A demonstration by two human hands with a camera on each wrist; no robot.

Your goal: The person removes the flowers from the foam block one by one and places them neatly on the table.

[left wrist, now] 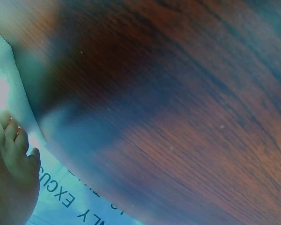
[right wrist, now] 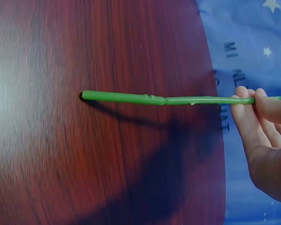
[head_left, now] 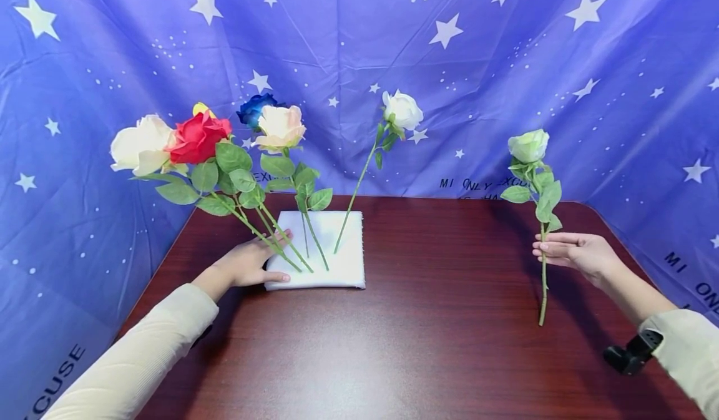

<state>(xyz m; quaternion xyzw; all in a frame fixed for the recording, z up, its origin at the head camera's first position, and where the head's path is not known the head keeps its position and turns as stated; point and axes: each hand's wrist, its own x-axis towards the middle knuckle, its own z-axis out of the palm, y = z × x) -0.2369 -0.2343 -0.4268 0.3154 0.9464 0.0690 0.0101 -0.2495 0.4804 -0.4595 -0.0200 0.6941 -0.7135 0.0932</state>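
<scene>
My right hand pinches the stem of a pale green-white artificial rose between thumb and fingertips, upright at the table's right side. In the right wrist view the bare lower stem ends close to the tabletop; I cannot tell if it touches. At the left, my left hand rests on the left edge of a white foam block, fingers and thumb spread. Stuck in the foam are a white rose leaning right, a red rose, a cream rose, a pale pink rose and others.
A blue rose and a yellow flower show partly behind the others. The dark red wooden table extends between the hands. A blue star-printed cloth hangs around the table's back and sides.
</scene>
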